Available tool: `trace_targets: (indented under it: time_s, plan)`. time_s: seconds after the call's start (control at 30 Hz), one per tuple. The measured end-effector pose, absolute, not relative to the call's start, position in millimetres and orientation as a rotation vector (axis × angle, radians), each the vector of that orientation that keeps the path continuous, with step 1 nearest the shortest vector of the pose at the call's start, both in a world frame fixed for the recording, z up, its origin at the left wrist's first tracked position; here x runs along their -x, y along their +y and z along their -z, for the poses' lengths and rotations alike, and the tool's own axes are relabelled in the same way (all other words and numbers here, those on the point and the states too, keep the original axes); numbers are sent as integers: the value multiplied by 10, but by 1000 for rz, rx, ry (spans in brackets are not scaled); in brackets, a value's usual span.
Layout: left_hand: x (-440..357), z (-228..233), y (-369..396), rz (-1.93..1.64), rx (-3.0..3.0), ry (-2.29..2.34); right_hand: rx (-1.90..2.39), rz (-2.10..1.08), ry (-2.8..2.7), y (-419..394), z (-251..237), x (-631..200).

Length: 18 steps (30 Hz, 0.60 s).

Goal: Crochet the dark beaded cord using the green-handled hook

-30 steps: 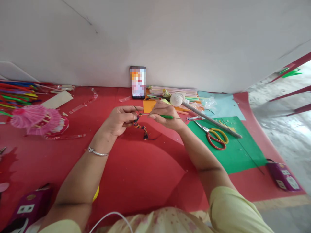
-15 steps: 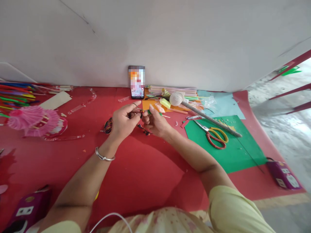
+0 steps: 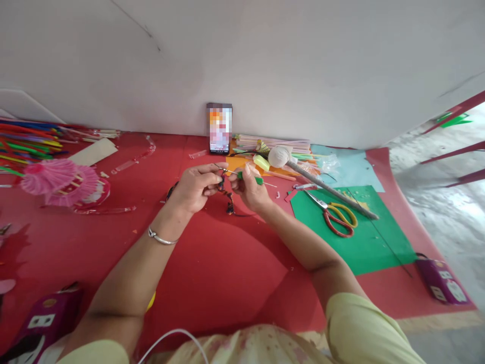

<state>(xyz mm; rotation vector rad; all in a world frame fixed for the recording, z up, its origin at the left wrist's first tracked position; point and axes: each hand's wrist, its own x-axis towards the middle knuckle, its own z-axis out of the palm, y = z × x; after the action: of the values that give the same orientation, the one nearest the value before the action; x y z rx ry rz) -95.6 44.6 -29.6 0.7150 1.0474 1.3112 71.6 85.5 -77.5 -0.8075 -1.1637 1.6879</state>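
Note:
My left hand (image 3: pixel 195 188) pinches the top of a short multicoloured braided cord (image 3: pixel 227 198) that hangs down over the red mat (image 3: pixel 212 273). My right hand (image 3: pixel 250 189) grips a green-handled hook tool (image 3: pixel 253 178) whose thin metal tip points left into the cord between the two hands. A small bundle of dark thread (image 3: pixel 171 191) peeks out beside my left hand. Both hands are held close together just above the mat, in front of a phone (image 3: pixel 219 128) leaning on the wall.
Red-and-yellow scissors (image 3: pixel 337 215) and a long grey stick with a white ball head (image 3: pixel 279 155) lie on green paper (image 3: pixel 364 242) to the right. Pink paper fans (image 3: pixel 56 182) and coloured straws (image 3: pixel 26 144) sit at left. Purple boxes (image 3: pixel 441 280) stand at the mat's corners.
The hands drew together from a wider spread, then rose slightly. The braided cord now hangs between them again and the hook tip sits in its top.

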Motion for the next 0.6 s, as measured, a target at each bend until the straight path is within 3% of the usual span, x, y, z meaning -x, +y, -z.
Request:
trace_targets:
  time_s: [0.2,0.6]
  plan:
    - [993,302,455,-1279,-705,1057,810,-1262,-1588,979,655,-945]
    - [1019,291,460,-1245,-769,1113,627,-923,-2005,1116,570,-1186]
